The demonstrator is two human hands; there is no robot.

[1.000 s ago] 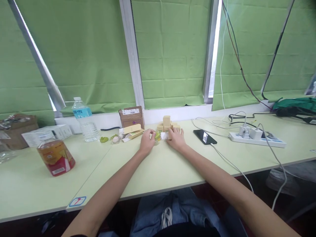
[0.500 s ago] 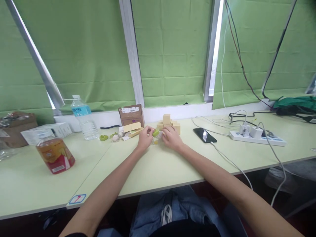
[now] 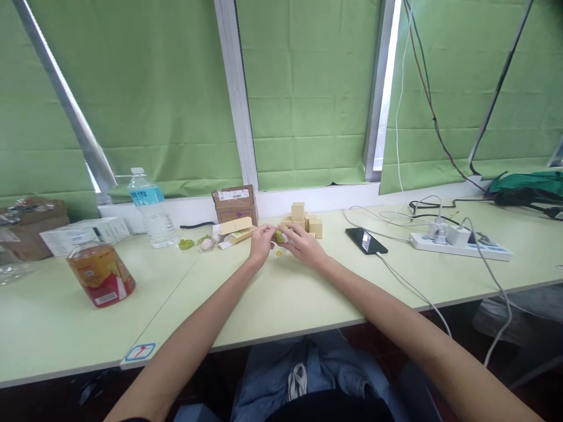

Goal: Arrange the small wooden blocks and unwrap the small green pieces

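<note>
Between my two hands is a small green and white object (image 3: 280, 237), too small to name more closely. My left hand (image 3: 263, 245) pinches it from the left. The fingers of my right hand (image 3: 304, 246) close on its other side. Under the hands, on the table, lies a small clear packet with a yellow spot (image 3: 278, 253). Just behind my right hand stands a stack of little cardboard boxes (image 3: 298, 212). Left of my left hand are an opened flat carton (image 3: 235, 227), a whitish lump in clear wrap (image 3: 206, 244) and a green piece (image 3: 185, 244).
A brown box (image 3: 236, 204) stands against the wall. Further left are a water bottle (image 3: 158, 220) and a red-and-orange drink bottle (image 3: 101, 275). To the right lie a phone (image 3: 366, 240) on a cable and a power strip (image 3: 461, 247) with chargers. The table's front edge is near my lap.
My hands have come closer together around the green object. It has turned, and a white part now shows on it. The things on the table have stayed put.
</note>
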